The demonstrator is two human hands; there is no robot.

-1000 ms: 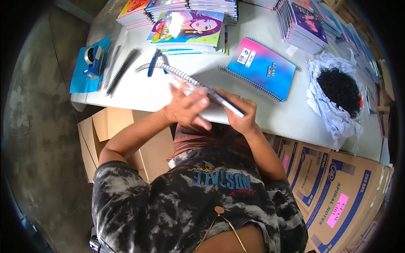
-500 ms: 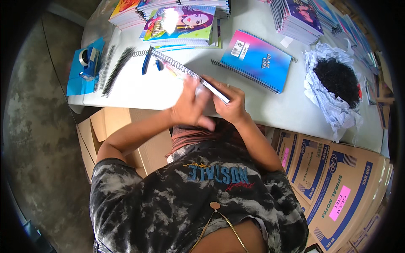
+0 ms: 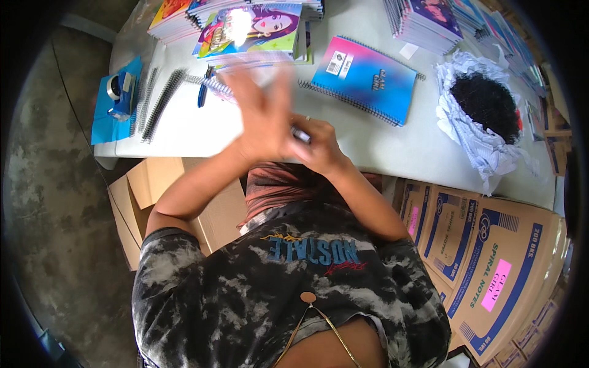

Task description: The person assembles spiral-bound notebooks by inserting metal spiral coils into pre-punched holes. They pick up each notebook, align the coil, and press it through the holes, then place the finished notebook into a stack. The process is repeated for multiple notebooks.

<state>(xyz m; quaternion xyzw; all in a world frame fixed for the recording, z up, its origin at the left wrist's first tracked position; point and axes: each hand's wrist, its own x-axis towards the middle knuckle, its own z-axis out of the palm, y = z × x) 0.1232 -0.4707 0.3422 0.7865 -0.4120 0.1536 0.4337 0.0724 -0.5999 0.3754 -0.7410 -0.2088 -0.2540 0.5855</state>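
My right hand (image 3: 320,146) is closed around a spiral notebook (image 3: 300,134), seen nearly edge-on and mostly hidden by my hands. My left hand (image 3: 262,119) is smeared by motion, its fingers stretched out and spread over the notebook. Beyond it, a metal spiral coil (image 3: 216,87) runs toward the upper left, partly behind my fingers. Beside the coil's far end lies a slim blue tool (image 3: 202,95), perhaps a pen or cutter. On the right, a blue and pink spiral notebook (image 3: 365,80) lies flat, with coil ends sticking out at its edges.
Loose black coils (image 3: 163,105) lie left of my hands, near a blue tape dispenser (image 3: 123,97) on a blue sheet. Notebook stacks (image 3: 251,34) line the far side. Crumpled white wrapping (image 3: 457,122) holds a black tangled bundle (image 3: 485,107). Cardboard cartons (image 3: 503,270) stand below the table.
My left hand has swung up and away, its fingers now over the coil. The notebook in my right hand is more hidden, and the right hand has shifted slightly left.
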